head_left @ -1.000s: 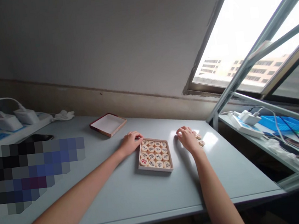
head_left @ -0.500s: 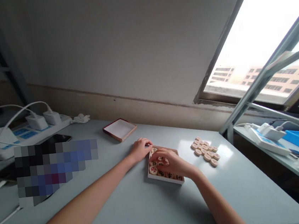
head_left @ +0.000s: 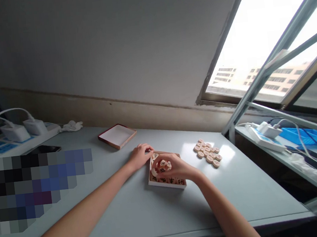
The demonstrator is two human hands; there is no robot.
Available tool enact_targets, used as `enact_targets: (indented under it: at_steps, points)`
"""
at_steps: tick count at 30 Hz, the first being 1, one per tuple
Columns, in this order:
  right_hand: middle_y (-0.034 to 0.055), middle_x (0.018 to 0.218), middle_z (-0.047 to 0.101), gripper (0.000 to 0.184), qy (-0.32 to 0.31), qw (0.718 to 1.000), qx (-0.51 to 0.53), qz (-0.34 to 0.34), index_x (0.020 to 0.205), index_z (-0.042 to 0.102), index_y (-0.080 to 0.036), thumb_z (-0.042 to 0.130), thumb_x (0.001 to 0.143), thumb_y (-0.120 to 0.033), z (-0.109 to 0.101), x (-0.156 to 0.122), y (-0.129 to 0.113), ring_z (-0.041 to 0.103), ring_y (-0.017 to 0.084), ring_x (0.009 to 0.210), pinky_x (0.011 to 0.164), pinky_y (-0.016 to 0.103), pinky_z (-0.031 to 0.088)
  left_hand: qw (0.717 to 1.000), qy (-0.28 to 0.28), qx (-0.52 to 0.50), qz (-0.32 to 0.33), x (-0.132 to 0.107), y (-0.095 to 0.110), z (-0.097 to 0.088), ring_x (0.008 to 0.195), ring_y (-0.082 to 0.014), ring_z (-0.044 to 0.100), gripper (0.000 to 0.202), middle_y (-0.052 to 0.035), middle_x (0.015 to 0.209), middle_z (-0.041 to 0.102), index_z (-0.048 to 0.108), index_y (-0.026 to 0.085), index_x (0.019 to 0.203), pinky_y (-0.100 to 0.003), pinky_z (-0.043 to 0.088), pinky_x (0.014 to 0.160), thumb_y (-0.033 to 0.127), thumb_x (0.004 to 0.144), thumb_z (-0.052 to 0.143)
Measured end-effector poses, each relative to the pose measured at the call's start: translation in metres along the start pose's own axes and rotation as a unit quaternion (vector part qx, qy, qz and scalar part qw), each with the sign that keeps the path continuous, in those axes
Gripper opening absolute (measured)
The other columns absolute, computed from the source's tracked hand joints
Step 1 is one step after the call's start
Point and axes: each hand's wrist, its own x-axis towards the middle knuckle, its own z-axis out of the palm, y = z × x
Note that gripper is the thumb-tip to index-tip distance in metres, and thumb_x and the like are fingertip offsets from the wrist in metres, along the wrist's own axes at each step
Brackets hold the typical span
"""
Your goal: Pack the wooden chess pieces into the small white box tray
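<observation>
A shallow box (head_left: 165, 185) of round wooden Chinese chess pieces with dark and red characters lies on the table. My left hand (head_left: 141, 155) rests at its far left corner, fingers curled against the rim. Over the box, my right hand (head_left: 177, 166) pinches one chess piece (head_left: 154, 171) between thumb and fingers, tipped on edge near the left wall. Part of the box's contents is hidden beneath that hand. To the right, a group of loose chess pieces (head_left: 207, 153) lies flat on the table.
An upturned box lid (head_left: 117, 135) lies at the back left. On the left are a power strip (head_left: 50, 131) with chargers, a phone (head_left: 45, 149) and a blurred-out patch. A metal frame (head_left: 241, 113) and a side shelf with another power strip (head_left: 265, 137) stand right.
The view has swung right, so everything sits further left. My right thumb and fingers now hold a chess piece on edge at the box's left side. My left hand stays at the corner.
</observation>
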Motion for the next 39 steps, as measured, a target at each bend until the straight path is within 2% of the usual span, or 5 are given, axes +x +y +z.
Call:
enact_targets:
  at_steps: [6, 15, 24, 29, 39]
  points:
    - [0.0052, 0.096, 0.059, 0.019, 0.261, 0.927, -0.229, 0.139, 0.096, 0.056, -0.020, 0.046, 0.080, -0.021, -0.028, -0.012, 0.050, 0.050, 0.019, 0.092, 0.082, 0.036, 0.035, 1.000, -0.001, 0.005, 0.003, 0.000, 0.000, -0.001, 0.089, -0.0194, 0.055, 0.022, -0.0041, 0.086, 0.065, 0.062, 0.019, 0.076, -0.030, 0.041, 0.082, 0.030, 0.076, 0.043]
    - [0.0142, 0.091, 0.060, 0.021, 0.281, 0.807, -0.409, 0.321, 0.080, 0.061, -0.017, 0.041, 0.079, -0.016, -0.043, -0.039, 0.094, 0.045, 0.027, 0.092, 0.082, 0.046, 0.028, 1.000, -0.002, 0.015, 0.002, -0.001, 0.002, -0.002, 0.089, -0.0193, 0.055, 0.023, -0.0038, 0.086, 0.065, 0.062, 0.019, 0.077, -0.029, 0.042, 0.082, 0.029, 0.076, 0.042]
    - [0.0102, 0.135, 0.034, 0.040, 0.416, 0.759, -0.330, 0.377, 0.123, 0.042, -0.020, 0.035, 0.084, -0.031, -0.060, -0.039, 0.095, 0.025, 0.026, 0.124, 0.096, 0.056, 0.013, 1.000, -0.018, 0.016, -0.010, -0.001, 0.005, -0.005, 0.092, -0.0198, 0.054, 0.022, -0.0056, 0.091, 0.065, 0.063, 0.017, 0.079, -0.030, 0.041, 0.083, 0.026, 0.077, 0.042]
    - [0.0170, 0.125, 0.045, 0.053, 0.379, 0.724, -0.184, 0.546, 0.121, 0.046, -0.014, 0.014, 0.089, -0.041, -0.086, -0.078, 0.124, 0.038, 0.030, 0.117, 0.090, 0.052, 0.029, 1.000, -0.017, 0.024, -0.008, -0.001, 0.005, -0.004, 0.091, -0.0193, 0.055, 0.023, -0.0042, 0.090, 0.065, 0.063, 0.019, 0.079, -0.029, 0.042, 0.083, 0.027, 0.077, 0.042]
    - [0.0159, 0.097, 0.062, 0.049, 0.320, 0.730, -0.182, 0.576, 0.099, 0.063, -0.014, 0.025, 0.087, -0.043, -0.090, -0.086, 0.113, 0.057, 0.027, 0.093, 0.072, 0.034, 0.042, 1.000, -0.012, 0.024, 0.001, -0.001, 0.005, -0.004, 0.089, -0.0194, 0.055, 0.023, -0.0036, 0.087, 0.065, 0.062, 0.019, 0.078, -0.029, 0.041, 0.081, 0.029, 0.077, 0.041]
